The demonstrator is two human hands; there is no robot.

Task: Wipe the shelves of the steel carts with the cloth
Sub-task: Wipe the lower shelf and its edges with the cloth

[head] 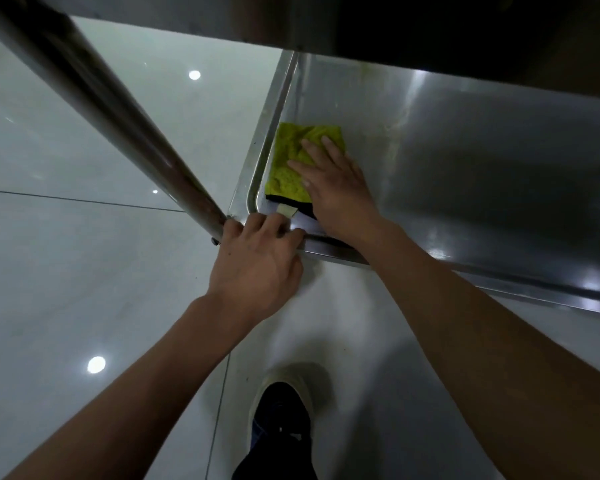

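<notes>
Cloth (293,164): lying folded in the near-left corner of the lower shelf (482,174), long axis running along the left rim.
Right hand (336,188): pressing flat on the cloth, fingers straight, pointing far-left.
Left hand (257,261): gripping the near rim beside the cart post (111,123), steadying.
Unwiped steel: stretching rightward, right hand nearer.

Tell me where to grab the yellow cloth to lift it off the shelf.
Pinch the cloth's far left corner from above: the right hand presses flat on its near right part, and the shelf rim hems its left edge.
</notes>
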